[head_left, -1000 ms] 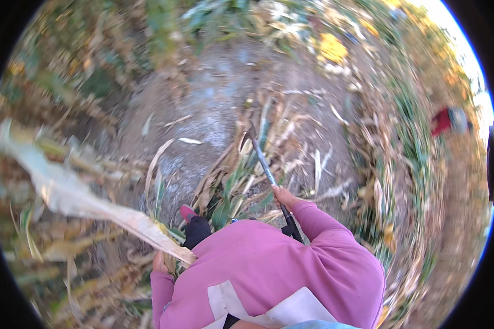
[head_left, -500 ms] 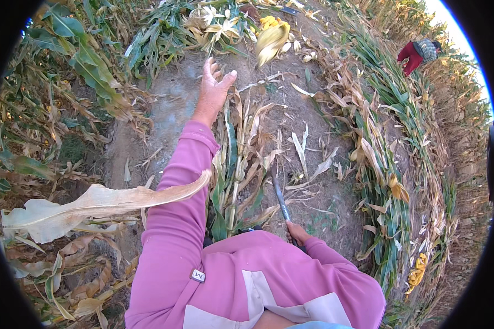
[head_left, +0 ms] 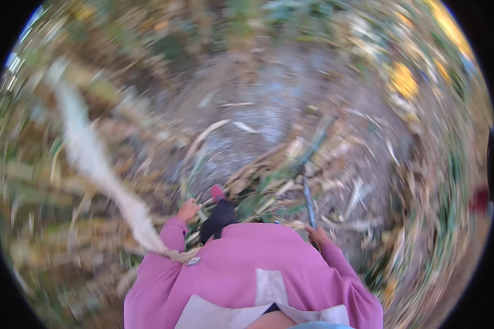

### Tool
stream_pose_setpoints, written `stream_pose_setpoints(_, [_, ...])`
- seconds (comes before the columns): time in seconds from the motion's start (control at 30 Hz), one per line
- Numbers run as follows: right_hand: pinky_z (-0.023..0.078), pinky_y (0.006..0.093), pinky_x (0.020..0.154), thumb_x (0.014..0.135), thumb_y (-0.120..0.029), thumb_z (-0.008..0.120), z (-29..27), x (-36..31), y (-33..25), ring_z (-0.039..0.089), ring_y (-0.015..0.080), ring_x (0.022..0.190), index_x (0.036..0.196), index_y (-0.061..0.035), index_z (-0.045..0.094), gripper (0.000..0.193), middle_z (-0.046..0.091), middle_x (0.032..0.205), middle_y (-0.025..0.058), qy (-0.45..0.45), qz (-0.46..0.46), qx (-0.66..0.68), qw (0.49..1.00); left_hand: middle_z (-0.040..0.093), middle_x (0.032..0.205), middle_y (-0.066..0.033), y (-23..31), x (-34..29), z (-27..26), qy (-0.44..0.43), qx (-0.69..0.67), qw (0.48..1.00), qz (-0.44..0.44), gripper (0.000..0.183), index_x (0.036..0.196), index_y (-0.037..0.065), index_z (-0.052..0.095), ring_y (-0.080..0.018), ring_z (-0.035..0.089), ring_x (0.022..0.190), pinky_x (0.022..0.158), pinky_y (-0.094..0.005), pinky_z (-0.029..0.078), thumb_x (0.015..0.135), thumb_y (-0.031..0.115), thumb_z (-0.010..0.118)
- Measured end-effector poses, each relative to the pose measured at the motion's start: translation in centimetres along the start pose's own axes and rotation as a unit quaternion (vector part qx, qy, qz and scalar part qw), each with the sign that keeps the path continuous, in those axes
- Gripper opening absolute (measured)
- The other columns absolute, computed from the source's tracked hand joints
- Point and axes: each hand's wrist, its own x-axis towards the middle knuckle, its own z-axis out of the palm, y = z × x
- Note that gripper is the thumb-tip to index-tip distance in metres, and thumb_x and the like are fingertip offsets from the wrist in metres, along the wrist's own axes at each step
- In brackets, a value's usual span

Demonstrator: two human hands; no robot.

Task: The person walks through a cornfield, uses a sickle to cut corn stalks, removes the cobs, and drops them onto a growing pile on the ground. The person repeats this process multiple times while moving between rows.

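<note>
My right hand point(head_left: 316, 235) is closed around a slim, blue-grey tool handle point(head_left: 308, 203) that points forward, its far end lost among stalks. My left hand point(head_left: 188, 210) is low by my left side, close to my dark trouser leg point(head_left: 219, 218) and a pink shoe point(head_left: 217, 192). Its fingers look partly curled, but motion blur hides whether they hold anything. Cut corn stalks point(head_left: 274, 189) with green and dry leaves lie on the ground ahead of my body. Nearer the camera, a long pale dry leaf point(head_left: 101, 164) slants across my left sleeve.
Standing and bent corn plants point(head_left: 55, 230) fill the left side, badly smeared. Bare soil point(head_left: 230, 93) with loose husks spreads ahead. A yellow patch, likely corn ears point(head_left: 404, 80), lies at the far right, and a row of laid stalks point(head_left: 428, 236) runs along the right.
My view has swung left. The left hand, outstretched and open behind a husked-looking ear in mid-air, has drawn back to my side. My right hand keeps its hold on the handle.
</note>
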Motion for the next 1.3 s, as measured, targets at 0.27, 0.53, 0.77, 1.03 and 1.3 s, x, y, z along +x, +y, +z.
stream_pose_setpoints(0.27, [0.043, 0.0375, 0.052, 0.078, -0.030, 0.062, 5.2, 2.3, -16.2, 0.058, 0.0211, 0.057, 0.074, 0.0047, 0.060, 0.035, 0.058, 0.062, 0.0114, -0.117, -0.160, -0.279, 0.940, 0.056, 0.072, -0.0018, -12.4, -15.5, -5.0, 0.249, -0.305, 0.899, -0.193, 0.026, 0.089, 0.007, 0.057, -0.0135, 0.054, 0.062, 0.054, -0.0313, 0.044, 0.080, 0.030, 0.067])
stream_pose_setpoints(0.53, [0.044, 0.0323, 0.046, 0.081, -0.022, 0.061, 14.7, 1.8, -28.1, 0.054, 0.0174, 0.049, 0.080, -0.0009, 0.054, 0.023, 0.054, 0.058, 0.0070, -0.305, -0.236, -0.187, 0.904, 0.056, 0.103, -0.0061, -5.6, -16.6, -18.7, 0.531, -0.438, 0.723, -0.063, 0.044, 0.109, 0.001, 0.053, -0.0157, 0.050, 0.095, 0.087, -0.0312, 0.040, 0.083, 0.034, 0.064])
stream_pose_setpoints(0.77, [0.044, 0.0332, 0.046, 0.085, -0.025, 0.061, 18.8, 0.0, -25.9, 0.055, 0.0176, 0.049, 0.074, -0.0047, 0.051, 0.025, 0.054, 0.057, 0.0067, -0.233, -0.287, -0.341, 0.864, 0.043, 0.131, -0.0176, -3.7, -14.3, -35.0, 0.627, -0.375, 0.679, 0.071, 0.068, 0.130, -0.004, 0.039, -0.0256, 0.043, 0.120, 0.103, -0.0348, 0.031, 0.082, 0.037, 0.065])
stream_pose_setpoints(1.03, [0.041, 0.0313, 0.045, 0.083, -0.028, 0.057, 27.0, 3.8, -26.3, 0.051, 0.0161, 0.047, 0.082, -0.0017, 0.050, 0.027, 0.050, 0.057, 0.0049, -0.341, -0.144, -0.306, 0.877, 0.053, 0.118, -0.0035, -9.6, -8.6, -45.1, 0.493, -0.516, 0.684, 0.149, 0.054, 0.124, 0.009, 0.048, -0.0172, 0.048, 0.109, 0.095, -0.0375, 0.035, 0.085, 0.044, 0.060])
stream_pose_setpoints(1.3, [0.039, 0.0280, 0.039, 0.091, -0.026, 0.052, 50.8, 7.0, -31.4, 0.045, 0.0126, 0.044, 0.095, -0.0118, 0.040, 0.019, 0.046, 0.061, 0.0027, -0.483, 0.026, -0.010, 0.875, 0.050, 0.106, -0.0058, -12.6, -3.2, -42.5, 0.456, -0.573, 0.663, 0.158, 0.037, 0.109, 0.008, 0.047, -0.0210, 0.045, 0.102, 0.097, -0.0432, 0.034, 0.091, 0.040, 0.050])
